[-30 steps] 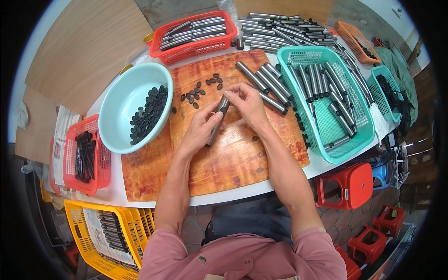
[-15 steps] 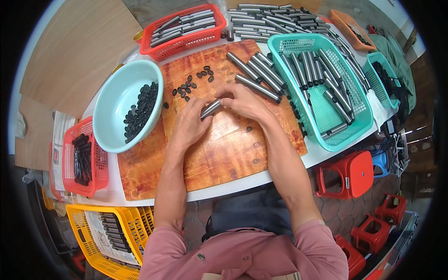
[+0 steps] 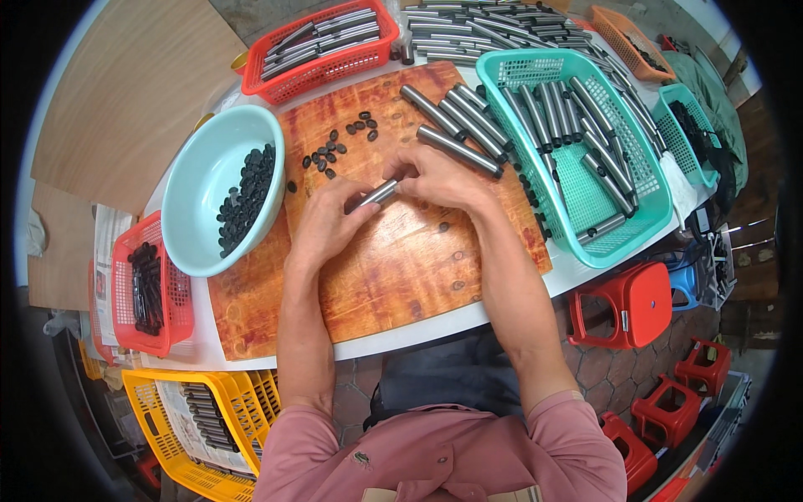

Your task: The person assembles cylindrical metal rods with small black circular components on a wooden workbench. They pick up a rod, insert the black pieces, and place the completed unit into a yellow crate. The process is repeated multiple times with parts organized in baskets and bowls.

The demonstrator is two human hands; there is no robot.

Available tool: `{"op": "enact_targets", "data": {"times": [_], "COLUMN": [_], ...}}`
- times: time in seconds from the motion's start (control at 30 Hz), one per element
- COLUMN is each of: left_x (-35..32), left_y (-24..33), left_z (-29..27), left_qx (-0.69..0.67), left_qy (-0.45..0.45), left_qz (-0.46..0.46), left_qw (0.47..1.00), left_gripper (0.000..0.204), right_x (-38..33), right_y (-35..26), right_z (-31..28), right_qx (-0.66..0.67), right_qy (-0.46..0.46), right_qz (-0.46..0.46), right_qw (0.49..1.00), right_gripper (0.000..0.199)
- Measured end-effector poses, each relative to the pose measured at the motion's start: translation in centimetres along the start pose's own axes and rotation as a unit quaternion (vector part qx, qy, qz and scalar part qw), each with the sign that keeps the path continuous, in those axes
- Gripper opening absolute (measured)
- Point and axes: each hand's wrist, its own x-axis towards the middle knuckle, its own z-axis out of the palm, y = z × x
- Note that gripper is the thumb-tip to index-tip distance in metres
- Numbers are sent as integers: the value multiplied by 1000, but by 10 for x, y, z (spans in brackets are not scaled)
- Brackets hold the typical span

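Left hand [image 3: 328,219] closed around near-left part of tube [image 3: 381,192], right hand [image 3: 439,176] pinching far-right part. Tube over middle of board [image 3: 376,289], between bowl [image 3: 188,201] at left and teal basket [image 3: 580,201] at right; black plugs [image 3: 334,135] lie farther, to left. Likely metal: stiff, fairly light, hard to break, but smooth, slippery. Best held firmly mid-length; fingers hide ends.

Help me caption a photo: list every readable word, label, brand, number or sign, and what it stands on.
None can be read.
Paper at far left: print too small.
Paper lining in yellow crate: same.
White label on large red stool: too small.
Green emblem on shirt: no readable letters.
Held metal tube: no lettering visible.
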Motion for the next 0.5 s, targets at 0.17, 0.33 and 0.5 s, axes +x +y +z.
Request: {"op": "enact_targets", "data": {"times": [0.17,0.33,0.5], "left_x": [-1,-2,1], "left_y": [3,11,1], "left_z": [2,8,10], "left_qx": [12,19,25], "left_qy": [-15,8,26], "left_qz": [40,68,97], "left_qw": [999,997,995], "left_gripper": [28,26,26], "right_x": [4,33,48], "right_y": [-7,-10,-2], "right_z": [9,40,59], "right_qx": [5,-148,-246], "right_qy": [67,186,241], "right_qz": [28,17,-10], "right_qw": [997,971,939], "right_gripper": [22,29,32]}}
